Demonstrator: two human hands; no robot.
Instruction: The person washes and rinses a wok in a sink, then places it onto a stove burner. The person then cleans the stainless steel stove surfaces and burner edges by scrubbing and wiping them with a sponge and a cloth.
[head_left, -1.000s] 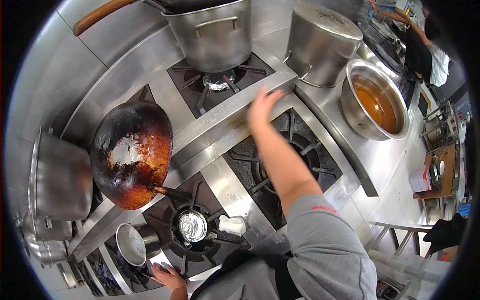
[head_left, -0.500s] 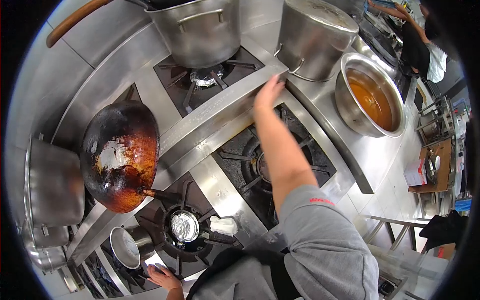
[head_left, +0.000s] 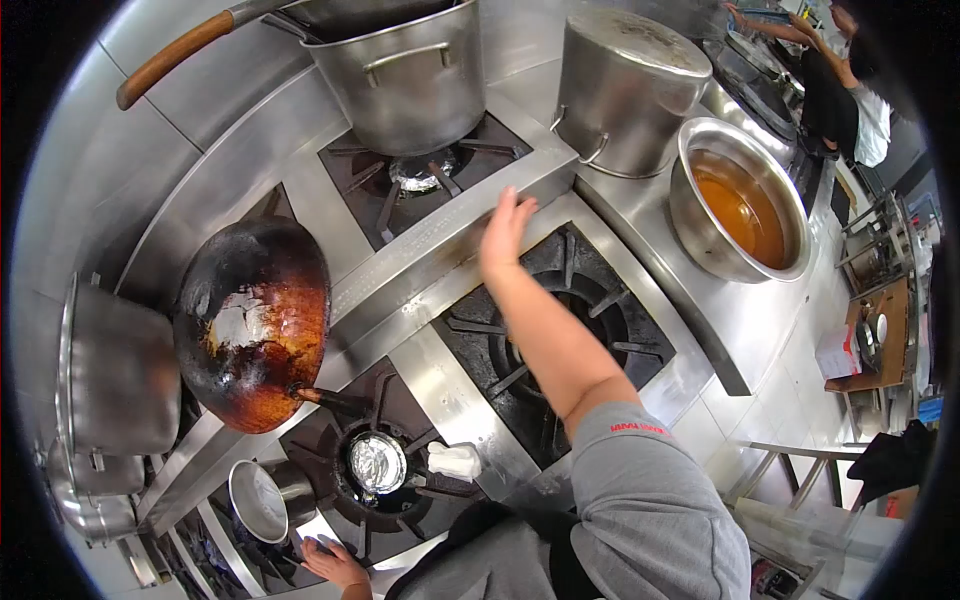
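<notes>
My right hand (head_left: 508, 232) reaches forward over the steel ledge behind the right front burner (head_left: 560, 330), its fingers apart and nothing seen in it. Near the bottom, my left hand (head_left: 335, 563) rests with spread fingers on the stove's front edge, beside a small steel pot (head_left: 260, 502). A folded white cloth (head_left: 454, 461) lies next to the foil-covered burner centre (head_left: 378, 463). The scorched wok (head_left: 252, 325) leans with its dark underside showing, its handle towards that burner.
A tall pot (head_left: 405, 85) stands on the back burner. An upturned pot (head_left: 632, 95) and a bowl of orange-brown liquid (head_left: 742, 212) sit at the right. Large pots (head_left: 125, 370) line the left. Another person (head_left: 850, 110) is at the upper right.
My right hand has moved left and nearer along the ledge, away from the upturned pot. My left hand stays at the front edge. The view has shifted slightly.
</notes>
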